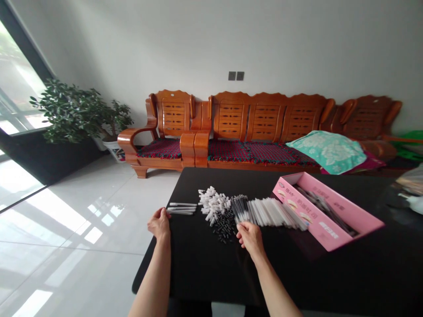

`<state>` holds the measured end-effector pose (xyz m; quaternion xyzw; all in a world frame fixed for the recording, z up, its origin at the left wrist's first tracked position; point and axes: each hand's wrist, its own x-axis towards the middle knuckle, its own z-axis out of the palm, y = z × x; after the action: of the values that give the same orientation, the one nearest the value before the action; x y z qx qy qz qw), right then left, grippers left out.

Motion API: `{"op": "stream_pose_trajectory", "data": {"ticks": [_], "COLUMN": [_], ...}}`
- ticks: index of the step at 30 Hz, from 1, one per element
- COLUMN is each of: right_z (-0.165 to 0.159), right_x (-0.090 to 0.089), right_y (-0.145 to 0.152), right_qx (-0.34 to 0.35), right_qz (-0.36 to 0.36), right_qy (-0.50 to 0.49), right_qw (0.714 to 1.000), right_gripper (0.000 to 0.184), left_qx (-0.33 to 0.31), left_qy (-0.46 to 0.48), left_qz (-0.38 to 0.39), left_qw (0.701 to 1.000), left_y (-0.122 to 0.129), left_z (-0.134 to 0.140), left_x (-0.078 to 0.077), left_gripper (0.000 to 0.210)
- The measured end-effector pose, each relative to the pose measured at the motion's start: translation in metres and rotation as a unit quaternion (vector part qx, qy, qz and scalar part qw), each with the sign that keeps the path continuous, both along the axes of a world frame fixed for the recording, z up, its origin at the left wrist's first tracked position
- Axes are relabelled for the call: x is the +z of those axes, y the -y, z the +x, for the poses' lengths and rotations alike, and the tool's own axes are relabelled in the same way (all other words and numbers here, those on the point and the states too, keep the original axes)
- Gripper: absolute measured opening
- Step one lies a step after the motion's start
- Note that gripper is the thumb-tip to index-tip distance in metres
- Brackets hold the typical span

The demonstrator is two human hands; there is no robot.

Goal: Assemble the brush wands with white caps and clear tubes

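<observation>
My left hand is closed in a pinch at the left ends of several slim grey-white sticks lying side by side on the black table. Whether it grips one of them is too small to make out. My right hand has thumb and forefinger pressed together at the near end of a row of thin black-and-clear sticks. What lies between those fingertips is hidden. Between the hands are a heap of small white caps and, nearer, a pile of small black plugs. Translucent white tubes lie in a row further right.
An open pink cardboard box with dark slim pieces inside stands on the table at right. Plastic-wrapped items sit at the far right. Behind the table is a wooden sofa; a potted plant stands left.
</observation>
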<state>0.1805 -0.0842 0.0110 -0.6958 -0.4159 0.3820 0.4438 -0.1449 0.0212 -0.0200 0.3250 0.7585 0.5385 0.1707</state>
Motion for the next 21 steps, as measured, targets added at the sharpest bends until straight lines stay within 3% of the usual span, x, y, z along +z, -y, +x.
{"op": "stream_pose_trajectory", "data": {"ticks": [8,13,18,21], "right_z": [0.024,0.048,0.070,0.076], "right_x": [-0.001,0.004,0.023,0.036], "right_y": [0.002,0.000,-0.005,-0.013], "right_qx": [-0.030,-0.060,-0.112,-0.120], "right_qz": [0.016,0.029,-0.025,-0.087], "right_qy": [0.023,0.123,0.357,0.435], "right_qw": [0.999,0.990,0.927,0.888], "right_gripper": [0.029,0.031,0.025,0.023], "left_qx": [-0.027,-0.021,-0.006,0.001], "left_qy": [0.006,-0.025,-0.074,-0.086], "left_qz": [-0.059,-0.052,-0.055,-0.046], "left_qw": [0.998,0.998,0.996,0.995], "left_y": [0.007,0.008,0.010,0.012], "left_z": [0.005,0.007,0.009,0.011], "left_x": [0.016,0.017,0.015,0.014], "left_gripper": [0.035,0.039,0.039,0.040]}}
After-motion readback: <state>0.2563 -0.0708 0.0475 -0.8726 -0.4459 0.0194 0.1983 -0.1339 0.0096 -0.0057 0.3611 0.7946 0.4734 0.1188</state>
